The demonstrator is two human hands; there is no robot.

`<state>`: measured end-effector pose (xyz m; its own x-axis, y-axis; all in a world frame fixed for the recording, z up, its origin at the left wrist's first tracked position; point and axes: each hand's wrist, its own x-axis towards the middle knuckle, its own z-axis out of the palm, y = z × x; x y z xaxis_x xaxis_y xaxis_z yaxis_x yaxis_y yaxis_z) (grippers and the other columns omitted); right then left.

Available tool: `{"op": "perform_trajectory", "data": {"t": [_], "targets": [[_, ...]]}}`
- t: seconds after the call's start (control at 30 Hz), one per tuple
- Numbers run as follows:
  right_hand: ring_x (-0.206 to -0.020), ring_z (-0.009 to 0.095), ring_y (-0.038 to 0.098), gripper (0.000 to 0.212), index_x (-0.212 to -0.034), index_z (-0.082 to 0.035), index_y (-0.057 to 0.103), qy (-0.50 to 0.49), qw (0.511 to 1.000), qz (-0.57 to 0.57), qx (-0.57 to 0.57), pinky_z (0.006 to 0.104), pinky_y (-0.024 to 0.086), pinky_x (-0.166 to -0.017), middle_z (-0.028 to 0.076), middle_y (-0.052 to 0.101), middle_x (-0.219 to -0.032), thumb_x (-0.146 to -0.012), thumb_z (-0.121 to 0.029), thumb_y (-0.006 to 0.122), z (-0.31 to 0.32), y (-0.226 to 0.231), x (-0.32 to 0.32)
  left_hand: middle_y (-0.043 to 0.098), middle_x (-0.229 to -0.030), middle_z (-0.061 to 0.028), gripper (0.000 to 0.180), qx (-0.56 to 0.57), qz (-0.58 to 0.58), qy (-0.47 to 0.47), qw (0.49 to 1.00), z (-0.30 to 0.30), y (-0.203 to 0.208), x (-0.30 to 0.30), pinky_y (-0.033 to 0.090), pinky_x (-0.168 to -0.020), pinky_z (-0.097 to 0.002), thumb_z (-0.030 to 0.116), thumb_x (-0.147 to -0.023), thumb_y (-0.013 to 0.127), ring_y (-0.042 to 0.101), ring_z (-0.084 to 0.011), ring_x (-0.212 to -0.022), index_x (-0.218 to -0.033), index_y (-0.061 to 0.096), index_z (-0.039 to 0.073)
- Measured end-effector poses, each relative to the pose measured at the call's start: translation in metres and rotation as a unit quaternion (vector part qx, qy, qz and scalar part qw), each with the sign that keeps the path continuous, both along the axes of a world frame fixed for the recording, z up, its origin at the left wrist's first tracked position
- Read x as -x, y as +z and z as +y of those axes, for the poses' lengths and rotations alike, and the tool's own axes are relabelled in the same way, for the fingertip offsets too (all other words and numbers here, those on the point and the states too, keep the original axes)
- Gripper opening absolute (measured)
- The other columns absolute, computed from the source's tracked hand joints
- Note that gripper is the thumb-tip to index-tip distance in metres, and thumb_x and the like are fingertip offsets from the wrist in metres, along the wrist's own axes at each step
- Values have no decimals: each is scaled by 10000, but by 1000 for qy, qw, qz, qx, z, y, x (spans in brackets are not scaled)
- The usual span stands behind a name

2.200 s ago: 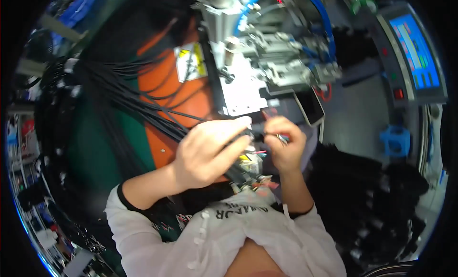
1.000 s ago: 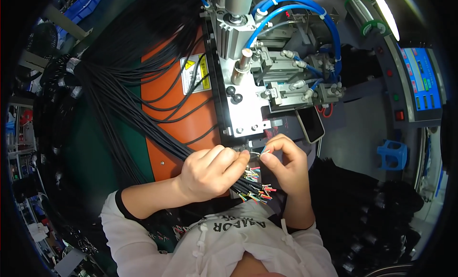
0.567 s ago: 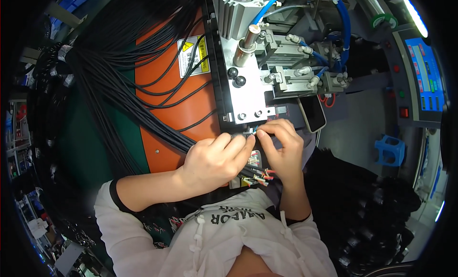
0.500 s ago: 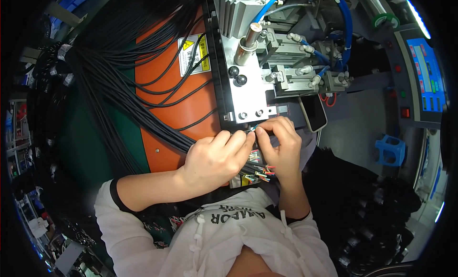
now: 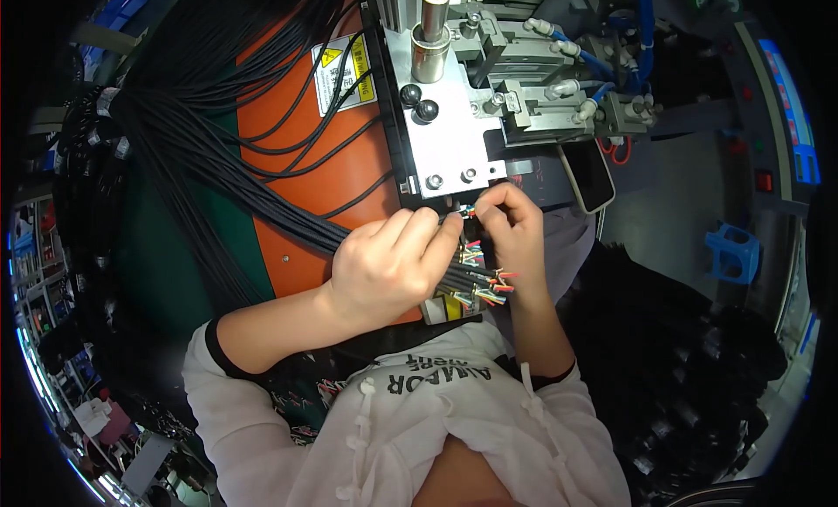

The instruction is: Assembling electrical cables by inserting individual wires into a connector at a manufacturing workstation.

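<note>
My left hand [image 5: 388,258] is closed around the end of a black cable, whose thin coloured wires [image 5: 466,212] stick out past the thumb and forefinger. From the other side my right hand [image 5: 513,228] pinches those wires between thumb and forefinger. Both hands are just below the front of a metal machine fixture [image 5: 447,145]. Under my left hand lies a bundle of black cables [image 5: 467,284], their stripped coloured ends fanned out toward my right wrist. The cable's run inside my left palm is hidden.
Many black cables [image 5: 297,215] sweep from the left across an orange panel [image 5: 349,171] with a warning label [image 5: 344,75]. Pneumatic cylinders [image 5: 559,106] and blue hoses stand behind. A phone [image 5: 587,175], blue stool [image 5: 732,252], dark cable heap [image 5: 663,367] and control panel [image 5: 777,114] are at right.
The whole view has shifted slightly, with the fixture now higher in the picture. Coloured wires show more plainly between my fingertips, and my hands sit a little farther apart.
</note>
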<state>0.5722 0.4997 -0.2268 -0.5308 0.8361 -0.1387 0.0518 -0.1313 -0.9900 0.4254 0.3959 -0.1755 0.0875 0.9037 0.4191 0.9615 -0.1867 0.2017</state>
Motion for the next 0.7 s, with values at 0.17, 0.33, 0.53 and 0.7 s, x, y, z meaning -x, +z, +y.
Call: {"op": "perform_trajectory", "data": {"t": [0.17,0.33,0.53,0.7], "targets": [[-710,82,502,67,-799,-2,578,6,992,-54,-116,229,406,-655,6,550,-733,-828,-44,622,0,-3,-2,578,-782,-25,287,0,5,-2,1000,5,1,5,413,-477,-257,70,-666,659,557,-129,-618,-950,692,43],[-703,67,495,75,-815,-3,582,-15,964,-21,-263,213,398,-646,-11,555,-741,-846,-52,630,-2,10,15,484,-705,-1,178,-16,15,11,1000,2,8,10,400,-477,-238,92,-687,639,528,-113,-574,-858,657,47],[-744,159,587,55,-831,1,628,-80,984,0,-161,262,457,-704,63,628,-803,-799,11,672,-3,-4,-5,480,-712,-31,108,58,63,74,994,-14,13,-1,450,-496,-249,85,-707,602,571,-129,-570,-794,613,21],[-741,213,597,127,-830,-7,666,117,925,97,-349,285,462,-702,84,646,-794,-719,36,710,2,25,4,470,-712,-31,104,26,-15,49,998,-15,1,7,473,-520,-261,84,-719,595,591,-136,-585,-801,602,22]]}}
